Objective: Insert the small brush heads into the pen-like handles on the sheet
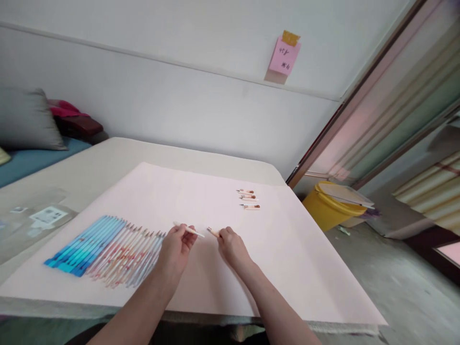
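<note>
My left hand (pixel 179 242) is closed around a slim white pen (pixel 194 232), whose narrow end points right. A short gap away, my right hand (pixel 232 244) pinches a short cream-coloured pen piece (pixel 212 232) with a darker end facing left. Both hands are just above the pale sheet (pixel 287 258). Beside my left forearm lie rows of pens: blue pens (pixel 86 244) at the far left, then pink and white patterned pens (pixel 124 254). My left arm hides part of that row. Beyond my right hand, three small cream pieces with brown ends (pixel 250 207) are laid out one above another.
Clear plastic packaging with a white label (pixel 48 215) is at the table's left. A grey cushion (pixel 30 120) sits on a blue surface behind it. A yellow bucket (pixel 328 206) stands on the floor at right. A pink note (pixel 284 56) is taped to the wall.
</note>
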Demonstrator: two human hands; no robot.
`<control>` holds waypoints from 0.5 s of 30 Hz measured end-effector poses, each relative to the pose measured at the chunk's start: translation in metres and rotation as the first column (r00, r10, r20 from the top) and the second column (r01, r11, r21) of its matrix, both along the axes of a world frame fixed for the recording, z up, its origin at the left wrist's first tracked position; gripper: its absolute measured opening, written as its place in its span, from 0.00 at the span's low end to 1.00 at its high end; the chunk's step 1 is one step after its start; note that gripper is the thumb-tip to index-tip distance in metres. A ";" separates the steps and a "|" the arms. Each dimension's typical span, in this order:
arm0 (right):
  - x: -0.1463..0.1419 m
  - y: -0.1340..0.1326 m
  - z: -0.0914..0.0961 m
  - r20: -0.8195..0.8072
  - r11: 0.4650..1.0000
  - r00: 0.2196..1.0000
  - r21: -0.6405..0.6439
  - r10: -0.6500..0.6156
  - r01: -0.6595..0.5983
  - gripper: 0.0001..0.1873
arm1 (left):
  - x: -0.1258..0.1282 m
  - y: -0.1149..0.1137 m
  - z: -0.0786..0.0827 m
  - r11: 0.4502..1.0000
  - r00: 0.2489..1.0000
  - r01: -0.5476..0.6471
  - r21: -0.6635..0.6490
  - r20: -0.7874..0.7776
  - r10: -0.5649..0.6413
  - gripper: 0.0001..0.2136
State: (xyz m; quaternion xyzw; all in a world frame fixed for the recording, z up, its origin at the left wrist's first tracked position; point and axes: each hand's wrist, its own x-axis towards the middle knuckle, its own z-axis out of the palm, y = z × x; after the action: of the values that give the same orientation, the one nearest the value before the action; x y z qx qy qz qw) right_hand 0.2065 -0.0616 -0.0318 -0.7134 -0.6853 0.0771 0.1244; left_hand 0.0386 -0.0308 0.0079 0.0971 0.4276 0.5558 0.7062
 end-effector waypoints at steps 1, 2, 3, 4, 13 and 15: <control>-0.002 -0.001 0.003 -0.042 0.999 0.999 0.024 0.027 -0.026 0.08 | -0.002 0.002 0.000 1.000 1.000 -0.029 0.002 -0.010 0.029 0.06; -0.004 -0.003 0.007 -0.088 0.997 0.994 0.056 0.058 -0.053 0.08 | -0.004 0.004 -0.001 0.998 0.998 -0.058 0.007 -0.022 0.059 0.06; -0.005 -0.005 0.011 -0.133 0.993 0.987 0.090 0.090 -0.079 0.07 | -0.006 0.006 -0.001 0.996 0.996 -0.084 0.015 -0.033 0.084 0.05; -0.006 -0.008 0.015 -0.174 0.987 0.977 0.121 0.122 -0.101 0.07 | -0.007 0.008 -0.001 0.994 0.994 -0.102 0.025 -0.042 0.103 0.05; -0.014 -0.025 0.033 -0.285 0.965 0.933 0.207 0.218 -0.162 0.07 | -0.004 0.005 -0.007 0.993 0.991 -0.075 0.095 -0.101 0.085 0.04; -0.014 -0.026 0.033 -0.260 0.967 0.943 0.200 0.208 -0.159 0.07 | -0.002 0.002 -0.009 0.994 0.992 -0.040 0.101 -0.112 0.051 0.04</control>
State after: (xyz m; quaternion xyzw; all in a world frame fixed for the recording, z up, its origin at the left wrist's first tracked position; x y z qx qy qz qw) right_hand 0.1925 -0.0873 0.0010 -0.6144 -0.7287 0.1269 0.2745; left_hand 0.0369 -0.0283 -0.0010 0.1537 0.4414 0.5857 0.6622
